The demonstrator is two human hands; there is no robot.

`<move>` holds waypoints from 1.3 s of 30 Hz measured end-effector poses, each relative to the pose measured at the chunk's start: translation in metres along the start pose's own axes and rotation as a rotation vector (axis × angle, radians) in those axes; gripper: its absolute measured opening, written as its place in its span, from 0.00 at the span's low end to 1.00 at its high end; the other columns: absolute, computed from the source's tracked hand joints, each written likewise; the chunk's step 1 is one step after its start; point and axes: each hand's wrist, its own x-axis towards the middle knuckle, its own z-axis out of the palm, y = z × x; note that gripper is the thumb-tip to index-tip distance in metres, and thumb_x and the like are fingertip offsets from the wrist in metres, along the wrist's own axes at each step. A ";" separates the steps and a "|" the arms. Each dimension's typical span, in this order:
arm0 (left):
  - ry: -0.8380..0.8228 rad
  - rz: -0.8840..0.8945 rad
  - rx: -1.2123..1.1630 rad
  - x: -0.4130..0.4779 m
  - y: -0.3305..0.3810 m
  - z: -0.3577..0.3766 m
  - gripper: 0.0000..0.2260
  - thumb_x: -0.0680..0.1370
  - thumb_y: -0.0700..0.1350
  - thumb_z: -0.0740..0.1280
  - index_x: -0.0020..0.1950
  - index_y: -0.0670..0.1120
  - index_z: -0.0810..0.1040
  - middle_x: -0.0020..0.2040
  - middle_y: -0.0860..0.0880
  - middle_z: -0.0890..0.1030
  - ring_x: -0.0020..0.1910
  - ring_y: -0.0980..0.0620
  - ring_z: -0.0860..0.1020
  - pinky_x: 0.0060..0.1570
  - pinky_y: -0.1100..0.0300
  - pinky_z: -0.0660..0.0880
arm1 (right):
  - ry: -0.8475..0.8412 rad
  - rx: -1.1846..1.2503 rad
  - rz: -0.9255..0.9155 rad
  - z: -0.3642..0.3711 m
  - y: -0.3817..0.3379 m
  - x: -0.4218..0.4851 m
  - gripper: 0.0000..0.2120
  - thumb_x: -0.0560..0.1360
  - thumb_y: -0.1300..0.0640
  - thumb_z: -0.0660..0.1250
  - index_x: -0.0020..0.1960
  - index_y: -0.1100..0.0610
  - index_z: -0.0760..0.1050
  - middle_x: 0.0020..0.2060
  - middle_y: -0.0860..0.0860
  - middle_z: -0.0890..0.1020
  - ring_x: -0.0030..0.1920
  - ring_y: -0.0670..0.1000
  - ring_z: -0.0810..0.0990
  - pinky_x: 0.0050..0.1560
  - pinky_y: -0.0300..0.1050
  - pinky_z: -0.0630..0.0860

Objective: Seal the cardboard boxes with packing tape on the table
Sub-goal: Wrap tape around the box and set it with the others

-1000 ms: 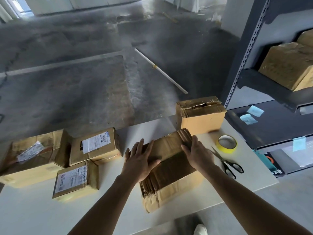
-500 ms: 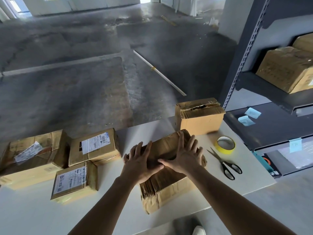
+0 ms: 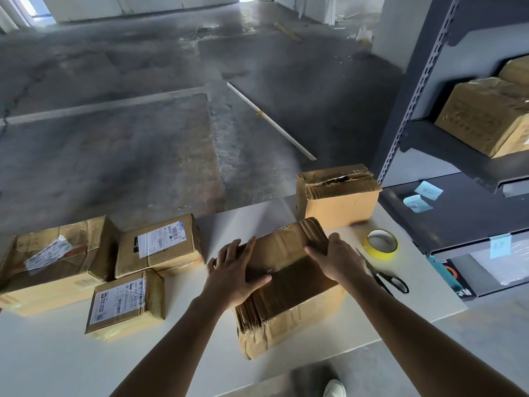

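Note:
A worn cardboard box lies in front of me on the white table, its top flaps folded down. My left hand presses flat on the left part of the top, fingers spread. My right hand rests on the box's right edge, fingers curled over the flap. A yellow roll of packing tape lies on the table to the right of the box, apart from both hands. Black scissors lie just in front of the roll.
Another box with a torn top stands at the table's far right edge. Three labelled boxes sit on the left. A dark metal shelf holding a box stands right of the table.
My right hand slid from the middle of the box top back to its right edge. My left hand stayed pressed on the left side.

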 end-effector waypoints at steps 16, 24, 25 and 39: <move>-0.002 0.002 -0.007 0.000 0.000 0.001 0.36 0.77 0.70 0.50 0.79 0.61 0.39 0.79 0.51 0.49 0.78 0.45 0.48 0.74 0.41 0.54 | 0.007 0.001 -0.024 0.005 0.002 -0.014 0.41 0.70 0.23 0.58 0.66 0.56 0.64 0.57 0.54 0.79 0.60 0.59 0.79 0.58 0.53 0.76; 0.024 0.005 -0.006 -0.001 -0.001 0.002 0.47 0.66 0.80 0.54 0.79 0.61 0.41 0.77 0.52 0.52 0.77 0.46 0.51 0.73 0.42 0.55 | 0.089 0.061 -0.010 0.009 0.009 0.002 0.31 0.77 0.31 0.56 0.53 0.60 0.76 0.40 0.52 0.79 0.40 0.53 0.79 0.39 0.45 0.76; 0.028 0.005 -0.006 -0.001 -0.001 0.003 0.48 0.66 0.80 0.54 0.79 0.61 0.41 0.77 0.52 0.52 0.77 0.46 0.51 0.73 0.42 0.56 | 0.092 0.048 -0.018 0.010 0.010 0.002 0.30 0.78 0.33 0.55 0.53 0.60 0.76 0.40 0.53 0.80 0.40 0.53 0.80 0.38 0.45 0.75; 0.043 0.000 0.023 0.000 -0.002 0.006 0.50 0.59 0.83 0.37 0.78 0.62 0.39 0.77 0.52 0.52 0.76 0.45 0.51 0.73 0.42 0.56 | 0.016 0.051 -0.013 0.011 0.011 -0.005 0.38 0.68 0.22 0.58 0.53 0.57 0.73 0.43 0.50 0.79 0.48 0.54 0.82 0.47 0.46 0.79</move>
